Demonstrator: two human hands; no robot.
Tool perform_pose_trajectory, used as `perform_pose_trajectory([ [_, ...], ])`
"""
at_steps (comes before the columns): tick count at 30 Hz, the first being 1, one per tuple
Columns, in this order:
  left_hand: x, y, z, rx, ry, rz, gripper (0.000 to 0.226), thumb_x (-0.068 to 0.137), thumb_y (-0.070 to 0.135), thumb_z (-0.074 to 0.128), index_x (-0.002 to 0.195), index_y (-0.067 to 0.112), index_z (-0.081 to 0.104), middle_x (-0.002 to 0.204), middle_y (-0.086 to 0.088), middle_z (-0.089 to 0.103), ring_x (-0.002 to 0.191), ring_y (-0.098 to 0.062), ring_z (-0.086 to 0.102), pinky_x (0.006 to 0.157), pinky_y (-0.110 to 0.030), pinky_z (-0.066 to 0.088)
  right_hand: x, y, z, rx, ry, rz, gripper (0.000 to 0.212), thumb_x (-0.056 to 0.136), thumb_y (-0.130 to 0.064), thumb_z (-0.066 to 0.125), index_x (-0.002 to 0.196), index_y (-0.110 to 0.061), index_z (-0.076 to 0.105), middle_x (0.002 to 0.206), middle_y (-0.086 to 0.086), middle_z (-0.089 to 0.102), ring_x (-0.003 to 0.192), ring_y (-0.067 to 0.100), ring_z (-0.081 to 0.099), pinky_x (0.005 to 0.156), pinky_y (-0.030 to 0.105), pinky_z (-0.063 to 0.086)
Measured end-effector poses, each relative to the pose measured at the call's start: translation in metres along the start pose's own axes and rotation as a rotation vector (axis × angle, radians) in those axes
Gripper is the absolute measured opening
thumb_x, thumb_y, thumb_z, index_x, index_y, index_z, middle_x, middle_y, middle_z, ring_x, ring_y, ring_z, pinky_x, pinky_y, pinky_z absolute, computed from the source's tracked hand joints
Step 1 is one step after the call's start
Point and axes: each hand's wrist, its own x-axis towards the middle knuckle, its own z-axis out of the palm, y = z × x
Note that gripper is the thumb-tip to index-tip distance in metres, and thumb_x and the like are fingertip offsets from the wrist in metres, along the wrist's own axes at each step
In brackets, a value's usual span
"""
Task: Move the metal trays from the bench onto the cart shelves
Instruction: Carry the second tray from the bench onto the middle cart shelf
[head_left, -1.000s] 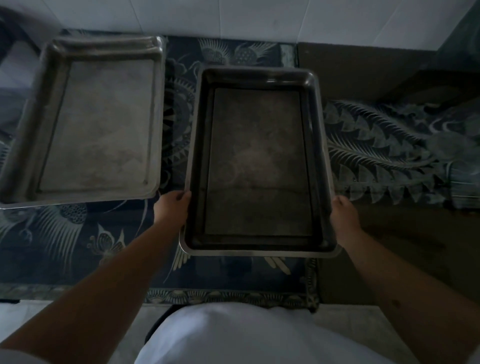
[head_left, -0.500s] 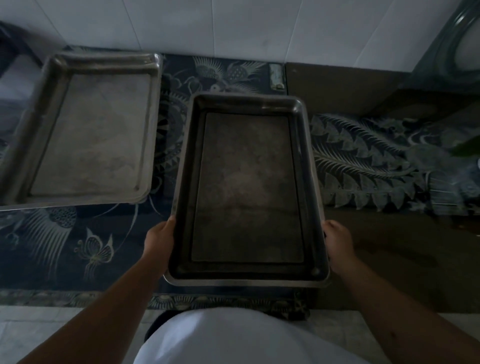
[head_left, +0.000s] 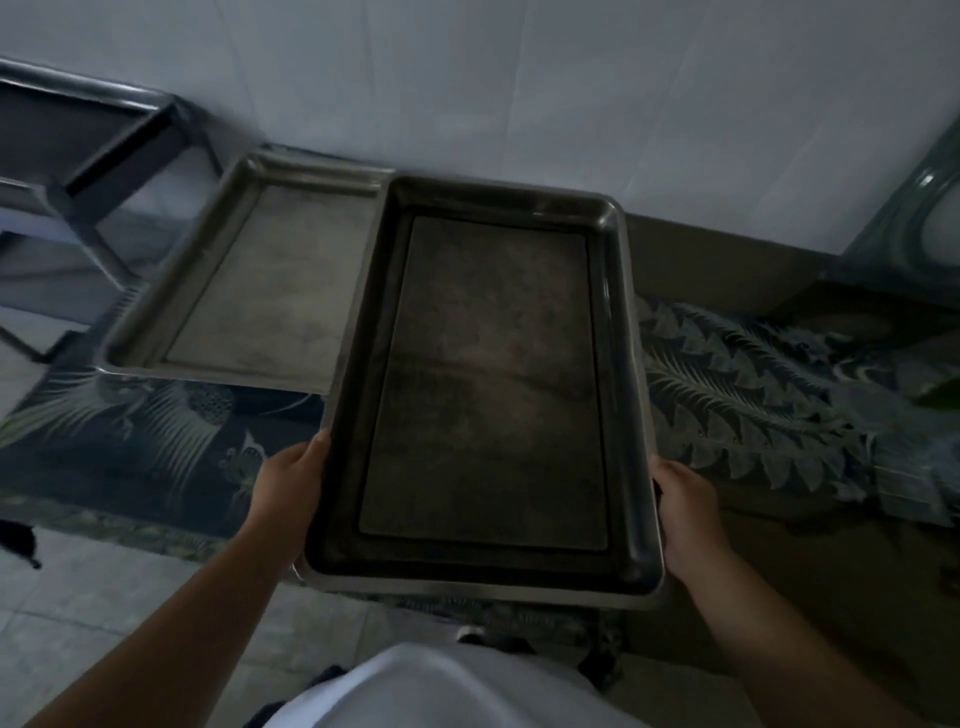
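I hold a dark rectangular metal tray (head_left: 493, 395) in the air above the bench, near my body. My left hand (head_left: 288, 480) grips its left long rim and my right hand (head_left: 683, 512) grips its right long rim. A second, paler metal tray (head_left: 260, 291) lies flat on the patterned bench cover (head_left: 156, 441) to the left; the held tray hides its right edge. The metal cart (head_left: 88, 156) with its shelves stands at the far left against the wall.
A white tiled wall (head_left: 519, 93) runs behind the bench. The bare brown bench surface (head_left: 779, 571) lies right of the cover. A greenish round container (head_left: 924, 218) sits at the far right. Pale floor tiles (head_left: 78, 597) show at lower left.
The held tray has risen off the bench and come closer to me. The view has swung so the cart now shows at the left. The other tray has stayed put.
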Motion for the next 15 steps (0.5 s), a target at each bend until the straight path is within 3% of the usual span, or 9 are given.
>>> perform_pose_trajectory([
  [5,-0.014,-0.005,-0.071,-0.065,0.034,-0.031,0.042,0.094,0.049,0.061,0.076,0.016,0.079,0.078,-0.011,0.077,0.085,-0.036,0.073,0.083,-0.053,0.059,-0.042,-0.025,0.045,-0.022,-0.072,-0.071,0.025,0.093,-0.027,0.061,0.081,-0.012,0.076,0.075,0.011,0.074,0.069,0.027,0.072,0.061,0.036,0.051],
  [9,-0.031,-0.030,-0.154,-0.093,0.173,-0.024,0.043,0.093,0.050,0.060,0.073,0.018,0.079,0.077,-0.014,0.076,0.083,-0.036,0.072,0.084,-0.057,0.058,-0.092,-0.029,0.108,-0.117,-0.145,-0.145,0.024,0.090,-0.021,0.062,0.073,-0.012,0.075,0.065,0.007,0.072,0.066,0.028,0.068,0.060,0.035,0.047],
  [13,-0.059,-0.070,-0.240,-0.189,0.315,-0.064,0.032,0.092,0.044,0.065,0.068,0.029,0.080,0.071,-0.008,0.077,0.077,-0.029,0.073,0.079,-0.050,0.059,-0.133,-0.024,0.184,-0.231,-0.281,-0.219,0.028,0.089,-0.024,0.061,0.065,-0.014,0.071,0.070,0.011,0.071,0.066,0.029,0.066,0.066,0.041,0.048],
  [15,-0.076,-0.092,-0.281,-0.219,0.400,-0.058,0.034,0.095,0.040,0.063,0.066,0.033,0.079,0.065,-0.006,0.075,0.066,-0.025,0.071,0.068,-0.041,0.060,-0.154,-0.020,0.225,-0.264,-0.384,-0.235,0.020,0.092,-0.027,0.060,0.080,-0.014,0.069,0.082,0.012,0.070,0.072,0.028,0.065,0.072,0.044,0.052],
])
